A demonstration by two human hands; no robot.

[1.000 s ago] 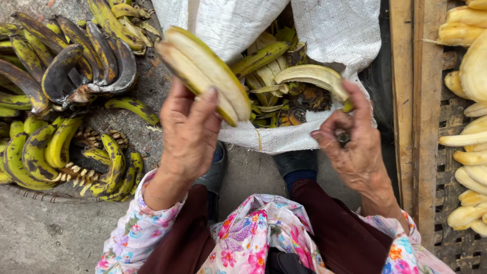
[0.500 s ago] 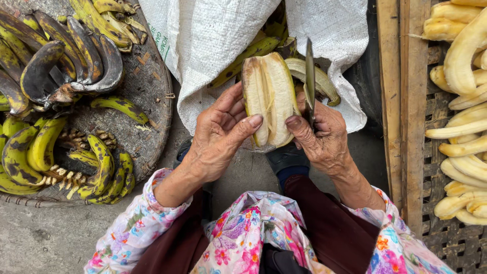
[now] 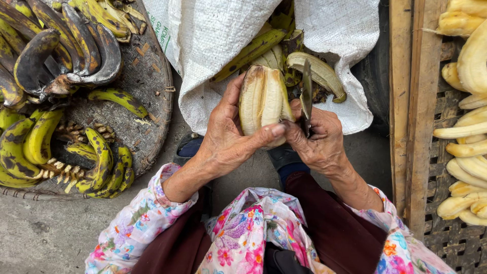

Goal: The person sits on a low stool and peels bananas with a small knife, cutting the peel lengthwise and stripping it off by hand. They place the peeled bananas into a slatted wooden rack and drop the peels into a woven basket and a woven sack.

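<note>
Two hands: both meet on one banana (image 3: 264,104), held upright over the open mouth of a white sack (image 3: 213,45).
Left hand (image 3: 231,139): its grip is wrapped round the banana's lower half, thumb pressed across the front, fingers curled behind.
Right hand (image 3: 317,139): its grip is closed on a small knife (image 3: 306,96), blade pointing up just beside the fruit, while the fingertips also touch the banana's base.
Banana: half stripped; pale flesh shows between brown-edged strips of skin that hang off each side.
Sack: holds loose peels (image 3: 317,71), directly under the hands.
Round woven tray (image 3: 147,96): on the ground to the left, heaped with unpeeled green and blackened bananas (image 3: 61,50).
Slatted rack (image 3: 431,167): to the right, carrying peeled bananas (image 3: 469,127).
Risk, blade: the edge stands close to the left thumb; a slip on slick skin could nick it.
Risk, fruit: soft flesh squeezed too hard may snap and drop among the peels.
</note>
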